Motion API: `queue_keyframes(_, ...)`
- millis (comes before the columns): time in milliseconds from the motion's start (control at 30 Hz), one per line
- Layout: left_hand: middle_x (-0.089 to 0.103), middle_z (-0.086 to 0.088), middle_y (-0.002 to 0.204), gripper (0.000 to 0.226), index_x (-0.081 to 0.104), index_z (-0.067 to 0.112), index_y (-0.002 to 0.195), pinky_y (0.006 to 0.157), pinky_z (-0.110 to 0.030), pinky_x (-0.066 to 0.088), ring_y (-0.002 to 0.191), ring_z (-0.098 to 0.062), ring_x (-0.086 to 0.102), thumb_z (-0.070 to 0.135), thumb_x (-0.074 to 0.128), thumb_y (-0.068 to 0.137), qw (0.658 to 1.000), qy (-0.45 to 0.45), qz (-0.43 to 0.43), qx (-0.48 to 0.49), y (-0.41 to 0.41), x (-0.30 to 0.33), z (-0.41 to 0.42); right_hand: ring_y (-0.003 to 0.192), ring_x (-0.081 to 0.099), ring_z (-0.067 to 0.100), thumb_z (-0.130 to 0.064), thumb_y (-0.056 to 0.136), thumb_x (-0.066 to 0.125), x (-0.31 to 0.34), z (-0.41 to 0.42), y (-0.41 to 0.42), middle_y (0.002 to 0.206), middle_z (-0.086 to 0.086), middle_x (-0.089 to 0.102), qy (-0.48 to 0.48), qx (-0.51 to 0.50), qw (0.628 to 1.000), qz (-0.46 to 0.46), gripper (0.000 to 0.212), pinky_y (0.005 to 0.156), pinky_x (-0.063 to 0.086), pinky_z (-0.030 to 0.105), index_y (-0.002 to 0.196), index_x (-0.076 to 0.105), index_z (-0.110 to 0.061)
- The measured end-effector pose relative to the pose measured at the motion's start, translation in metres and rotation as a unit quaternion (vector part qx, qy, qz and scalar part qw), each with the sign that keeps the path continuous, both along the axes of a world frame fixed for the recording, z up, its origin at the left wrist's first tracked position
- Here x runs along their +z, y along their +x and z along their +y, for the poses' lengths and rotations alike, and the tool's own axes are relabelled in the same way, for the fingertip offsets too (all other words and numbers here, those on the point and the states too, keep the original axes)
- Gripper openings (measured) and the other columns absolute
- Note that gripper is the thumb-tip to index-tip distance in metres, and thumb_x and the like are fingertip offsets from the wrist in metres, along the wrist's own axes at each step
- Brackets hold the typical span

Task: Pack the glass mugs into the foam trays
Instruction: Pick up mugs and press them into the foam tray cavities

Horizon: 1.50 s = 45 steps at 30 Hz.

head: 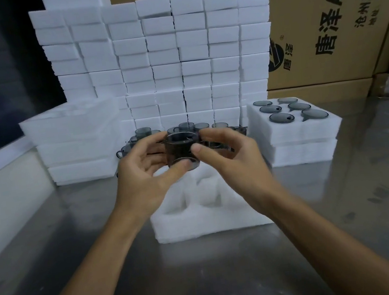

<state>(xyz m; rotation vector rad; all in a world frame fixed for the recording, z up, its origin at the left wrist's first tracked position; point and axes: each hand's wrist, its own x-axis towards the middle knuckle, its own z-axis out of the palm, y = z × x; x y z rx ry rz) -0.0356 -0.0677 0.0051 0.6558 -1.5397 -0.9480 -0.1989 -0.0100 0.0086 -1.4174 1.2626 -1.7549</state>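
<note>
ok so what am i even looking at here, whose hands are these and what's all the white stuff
There is no machine here, only a person at work. The single picture comes from a camera worn on their head, looking forward and down, so the arms reach in from the bottom edge. The left hand and the right hand together hold one dark glass mug above an empty foam tray on the metal table. More loose mugs wait behind the hands. On the right, a filled tray holds six mugs and sits on other trays. The white wall behind is stacked foam blocks, with cardboard boxes beyond.
</note>
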Motion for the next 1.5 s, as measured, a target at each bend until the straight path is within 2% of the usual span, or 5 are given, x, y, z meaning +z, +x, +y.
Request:
queue_keyframes(133, 0.068, 0.004, 0.098, 0.067, 0.063, 0.029, 0.112, 0.081, -0.026, 0.056, 0.089, -0.015, 0.068, 0.039, 0.092, 0.053, 0.996, -0.054, -0.048, 0.044, 0.003, -0.003, 0.0, 0.096, 0.068, -0.002, -0.033, 0.077, 0.084, 0.002, -0.012, 0.008, 0.107, -0.011, 0.072, 0.017, -0.015, 0.998, 0.064, 0.051, 0.08, 0.055, 0.015, 0.122, 0.064, -0.021)
queue_keyframes(300, 0.068, -0.007, 0.1, 0.052, 0.063, 0.009, 0.12, 0.079, -0.019, 0.054, 0.08, -0.008, 0.067, -0.006, 0.079, 0.073, 0.999, 0.004, -0.03, 0.017, 0.013, -0.005, -0.013, 0.107, 0.067, 0.008, -0.02, 0.086, 0.078, 0.009, -0.029, 0.0, 0.113, -0.002, 0.071, 0.057, 0.018, 0.994, 0.095, 0.048, 0.096, 0.053, 0.025, 0.13, 0.062, -0.013)
queue_keyframes(533, 0.071, -0.01, 0.1, 0.044, 0.069, 0.009, 0.104, 0.077, -0.013, 0.053, 0.076, -0.001, 0.068, -0.025, 0.052, 0.081, 0.997, 0.032, -0.045, 0.051, 0.022, -0.008, -0.023, 0.095, 0.068, 0.005, -0.009, 0.088, 0.073, 0.009, -0.048, 0.001, 0.107, -0.002, 0.071, 0.107, 0.065, 0.985, 0.118, 0.039, 0.081, 0.055, 0.017, 0.126, 0.062, -0.014)
queue_keyframes(1233, 0.068, 0.008, 0.097, 0.032, 0.069, 0.023, 0.106, 0.065, -0.006, 0.047, 0.069, 0.008, 0.062, -0.001, 0.07, 0.085, 0.993, 0.026, -0.041, 0.106, 0.025, -0.015, -0.033, 0.115, 0.062, 0.005, -0.009, 0.086, 0.076, 0.007, -0.049, 0.008, 0.124, -0.003, 0.066, 0.096, 0.106, 0.978, 0.154, 0.055, 0.1, 0.049, 0.027, 0.136, 0.055, -0.021)
queue_keyframes(1500, 0.077, -0.005, 0.077, 0.016, 0.073, 0.009, 0.083, 0.07, -0.02, 0.058, 0.074, -0.019, 0.075, -0.006, 0.075, 0.078, 0.996, 0.069, -0.034, 0.046, 0.033, -0.017, -0.036, 0.105, 0.067, 0.01, 0.003, 0.088, 0.069, 0.007, -0.054, 0.005, 0.12, 0.005, 0.065, 0.073, 0.097, 0.987, 0.108, 0.049, 0.092, 0.055, 0.024, 0.13, 0.057, -0.019)
